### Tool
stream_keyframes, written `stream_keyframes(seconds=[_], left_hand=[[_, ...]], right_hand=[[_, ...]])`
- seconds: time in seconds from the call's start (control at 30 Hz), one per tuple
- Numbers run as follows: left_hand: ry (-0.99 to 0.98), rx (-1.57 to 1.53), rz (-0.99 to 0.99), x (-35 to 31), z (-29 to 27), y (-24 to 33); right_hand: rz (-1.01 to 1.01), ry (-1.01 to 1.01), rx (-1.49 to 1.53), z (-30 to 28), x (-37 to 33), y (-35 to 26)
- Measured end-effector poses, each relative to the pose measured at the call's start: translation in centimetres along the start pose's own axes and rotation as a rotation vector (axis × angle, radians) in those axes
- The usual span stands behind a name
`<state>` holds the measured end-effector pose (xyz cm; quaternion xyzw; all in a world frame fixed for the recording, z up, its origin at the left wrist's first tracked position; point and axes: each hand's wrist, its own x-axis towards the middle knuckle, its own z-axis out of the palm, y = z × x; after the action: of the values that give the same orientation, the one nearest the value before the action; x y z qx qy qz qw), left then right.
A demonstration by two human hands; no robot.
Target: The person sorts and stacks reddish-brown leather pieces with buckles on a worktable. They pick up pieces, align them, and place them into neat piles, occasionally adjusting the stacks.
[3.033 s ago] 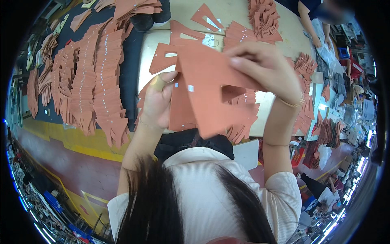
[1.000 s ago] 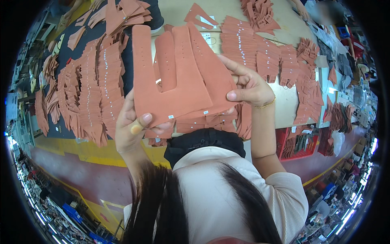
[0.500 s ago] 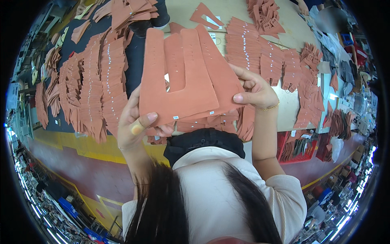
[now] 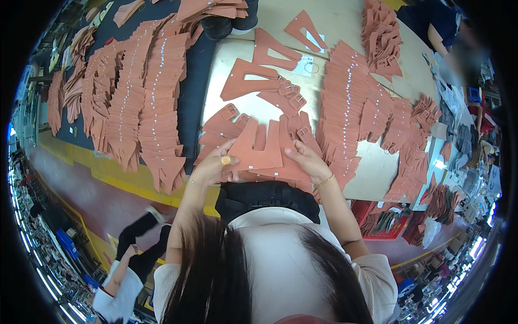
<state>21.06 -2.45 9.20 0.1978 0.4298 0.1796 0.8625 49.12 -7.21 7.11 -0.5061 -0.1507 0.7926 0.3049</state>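
Observation:
Just above the near table edge I hold two reddish-brown leather-like panels, each with a small white label at its lower edge. My left hand [image 4: 215, 164] is closed on the side of the front two-pronged panel [image 4: 258, 158], thumb on top. My right hand [image 4: 308, 162] grips the right panel [image 4: 288, 168], which lies partly behind the front one; the thumb presses its face. Beneath and beyond them are matching straps with covered buckles [image 4: 304, 132]. More buckled straps [image 4: 291, 93] lie farther up, beside a flat two-pronged panel [image 4: 243, 81].
Overlapping rows of such panels cover the dark cloth [image 4: 154, 92] at left, and another long stack [image 4: 345, 102] stands at right. A black object [image 4: 218, 28] sits at the far side. A red crate [image 4: 389, 228] is below the table at right. One person [image 4: 127, 270] is at lower left.
Both hands have lowered the panels from close to the camera to near the table edge. The buckled straps are now uncovered. A person has come into view at lower left.

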Motion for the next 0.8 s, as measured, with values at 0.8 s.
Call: stream_keyframes(seconds=[0.8], left_hand=[[0.796,1.203,0.178,24.8,-8.7,9.1]], right_hand=[[-0.387,0.276,0.007,-0.5,7.1,-8.4]])
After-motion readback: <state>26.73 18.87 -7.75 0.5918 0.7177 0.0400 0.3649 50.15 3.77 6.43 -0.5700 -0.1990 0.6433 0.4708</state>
